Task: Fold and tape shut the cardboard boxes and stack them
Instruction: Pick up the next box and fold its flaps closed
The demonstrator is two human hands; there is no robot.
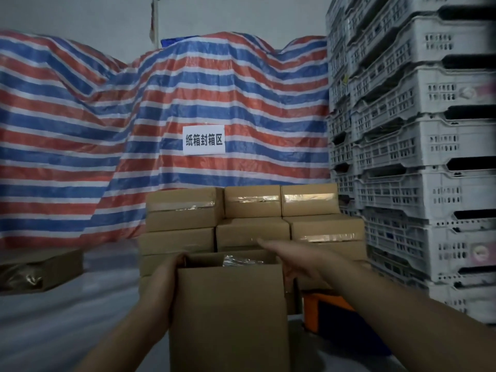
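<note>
I have the open box (230, 312) right in front of me, its near wall filling the lower middle of my view, and I will place everything from it. My left hand (169, 275) grips the box's left top corner, fingers curled over the rim and into the opening, which I judge is there to keep the box steady and square while the other hand works. My right hand (292, 260) reaches across the box's right top edge, fingers straight and pointing toward the far left, holding nothing that I can see; it looks as though it is heading for the far flap or the far wall to fold it down, though the flap itself is hard to make out. Inside the far rim of the box something shiny shows (243, 260), probably tape or film, but I cannot tell which.

Just behind the box stands the stack of taped boxes (252, 226), in rows and layers with clear tape glinting along their seams, so finished ones go there and this one is not yet closed. To the right of the box and lower, an orange and dark object (330, 310) sits partly hidden by my right forearm; it may be the tape tool, kept within reach. Well to the left of the box, a flattened carton (40, 269) lies on the floor. Right of the stack rise grey plastic crates (418, 146), and behind it hangs a striped tarpaulin (107, 124) with a white sign (204, 140).
</note>
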